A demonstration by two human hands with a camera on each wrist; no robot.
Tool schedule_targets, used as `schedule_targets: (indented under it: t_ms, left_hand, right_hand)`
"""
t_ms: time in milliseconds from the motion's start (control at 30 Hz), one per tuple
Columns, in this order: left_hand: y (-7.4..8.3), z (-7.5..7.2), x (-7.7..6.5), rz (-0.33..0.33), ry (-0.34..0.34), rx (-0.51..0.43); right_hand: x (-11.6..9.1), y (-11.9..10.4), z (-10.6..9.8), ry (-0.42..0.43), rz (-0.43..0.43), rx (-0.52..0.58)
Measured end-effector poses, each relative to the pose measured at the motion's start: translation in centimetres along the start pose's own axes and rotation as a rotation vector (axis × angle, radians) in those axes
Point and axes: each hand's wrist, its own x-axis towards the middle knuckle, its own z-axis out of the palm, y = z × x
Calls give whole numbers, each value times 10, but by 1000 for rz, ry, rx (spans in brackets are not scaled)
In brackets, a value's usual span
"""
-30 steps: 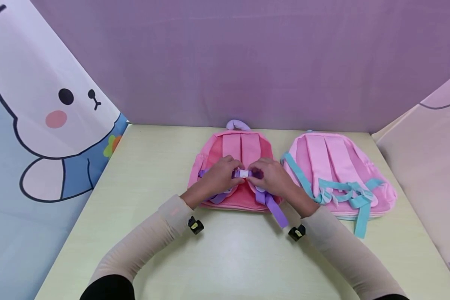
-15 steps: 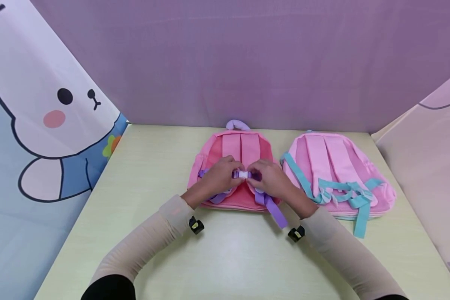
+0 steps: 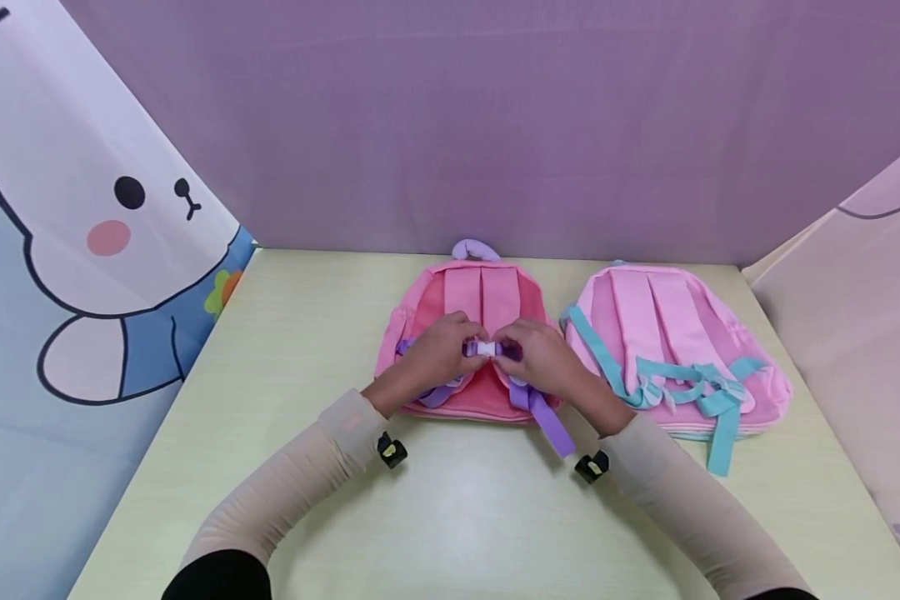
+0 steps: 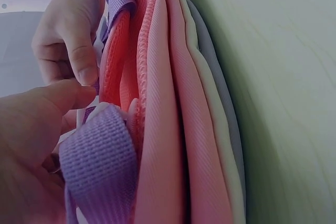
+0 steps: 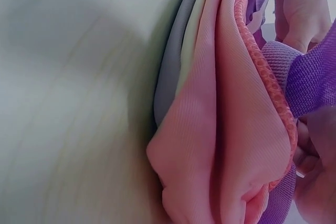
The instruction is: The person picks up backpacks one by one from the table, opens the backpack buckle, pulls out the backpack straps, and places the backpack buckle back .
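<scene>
A coral-pink backpack [image 3: 487,392] lies on the table with its back panel and shoulder straps facing up. Over its middle, a white buckle [image 3: 486,348] joins purple webbing from both sides. My left hand [image 3: 441,348] pinches the buckle's left end between thumb and fingers, and my right hand [image 3: 542,354] pinches the right end. In the left wrist view, a purple strap [image 4: 100,161] loops beside the left hand [image 4: 31,124], and the thumb tips meet close together. The right wrist view has purple webbing [image 5: 315,77] crossing the bag's edge, with the buckle hidden.
A lighter pink backpack [image 3: 667,333] with turquoise straps [image 3: 726,433] lies to the right, close beside the first one. Behind the table [image 3: 450,508] rises a purple backdrop [image 3: 495,125]. A cartoon-printed cloth [image 3: 82,250] hangs at the left.
Both hands keep their pinch on the buckle, which has shifted only very slightly. The two backpacks stay where they were.
</scene>
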Motion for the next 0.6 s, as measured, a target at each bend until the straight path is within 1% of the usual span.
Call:
schedule_targets:
  t_ms: [367, 600]
  left_hand:
    - [-4, 2, -1, 25, 24, 13]
    - [-4, 2, -1, 34, 34, 6]
  right_hand:
    - [0, 0, -1, 5, -4, -9]
    - [1, -1, -1, -1, 2, -23]
